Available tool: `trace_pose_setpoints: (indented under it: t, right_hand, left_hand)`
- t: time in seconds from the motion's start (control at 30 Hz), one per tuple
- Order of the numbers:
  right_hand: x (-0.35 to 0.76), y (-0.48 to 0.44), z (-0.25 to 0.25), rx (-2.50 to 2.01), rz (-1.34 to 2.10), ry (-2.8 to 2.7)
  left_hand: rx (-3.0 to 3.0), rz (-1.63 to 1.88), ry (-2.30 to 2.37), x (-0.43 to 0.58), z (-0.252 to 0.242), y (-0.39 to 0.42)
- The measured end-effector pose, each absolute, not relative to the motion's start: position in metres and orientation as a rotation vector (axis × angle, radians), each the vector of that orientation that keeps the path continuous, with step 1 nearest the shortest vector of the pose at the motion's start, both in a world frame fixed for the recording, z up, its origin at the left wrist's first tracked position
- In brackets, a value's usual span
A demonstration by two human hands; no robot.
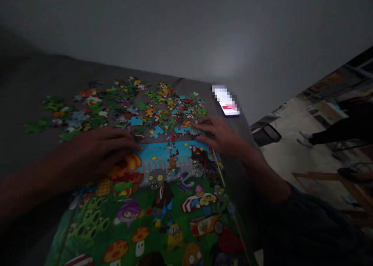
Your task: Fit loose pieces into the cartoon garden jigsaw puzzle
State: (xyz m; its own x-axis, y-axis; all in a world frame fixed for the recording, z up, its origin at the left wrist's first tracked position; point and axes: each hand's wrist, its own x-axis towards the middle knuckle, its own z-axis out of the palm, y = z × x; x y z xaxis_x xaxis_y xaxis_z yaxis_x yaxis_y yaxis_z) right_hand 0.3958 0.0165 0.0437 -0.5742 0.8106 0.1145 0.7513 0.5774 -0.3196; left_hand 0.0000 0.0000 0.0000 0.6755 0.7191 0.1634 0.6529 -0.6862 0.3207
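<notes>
A cartoon puzzle picture [171, 188] lies in front of me, with a blue sky strip along its far edge and mushrooms, zombies and plants below. Over its far left corner stretches my left hand [101, 149], fingers extended, its fingertips near the blue edge. My right hand [220, 136] is at the far right corner, with thumb and fingers apart beside the loose pieces; nothing held shows in it. Just beyond the picture are a light blue puzzle piece [156, 131] and another blue piece [135, 120]. The light is dim, and the left fingertips are partly hard to make out.
Many loose puzzle pieces [96, 103] are heaped across the grey surface [23, 87] beyond the picture. A lit phone [225, 101] lies at the right edge by the wall [145, 25]. At far right, a person's dark-clothed leg [329, 134] shows above the floor.
</notes>
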Motion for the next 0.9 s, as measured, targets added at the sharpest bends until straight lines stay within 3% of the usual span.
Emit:
trace_pose_setpoints:
  t: [0.6,0.7,0.9]
  right_hand:
    - [0.377,0.023,0.023,-1.188,0.285,-2.399]
    - [0.382,0.024,0.033,-1.180,0.491,-2.256]
    - [0.412,0.013,0.074,-1.220,1.281,-2.124]
  left_hand:
    - [2.824,0.626,0.976,0.006,-0.001,-0.002]
    - [2.868,0.681,0.925,0.004,-0.006,0.001]
    - [2.891,0.688,0.922,-0.001,-0.015,0.006]
